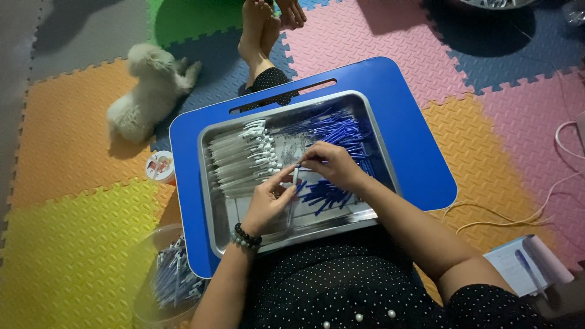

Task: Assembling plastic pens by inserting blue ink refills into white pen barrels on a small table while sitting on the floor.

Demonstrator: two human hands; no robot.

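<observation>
Hands meet at frame centre over the steel tray (214, 201), left hand (268, 204) pinching a white pen barrel (295, 178), right hand (332, 163) pinching its tip — a slip could drop it among the blue refills (332, 131).

Shiny metal tray (213, 183) on glossy blue plastic board (414, 146).

Small round tin (160, 167) seen on floor mat, just beside blue tray's left edge: white lid label with red and small coloured picture (details too small to tell). Notepad (517, 268) lying at lower right on mat, pale blue-white printed page, blue pen laid across it. No signs or screens seen.
</observation>
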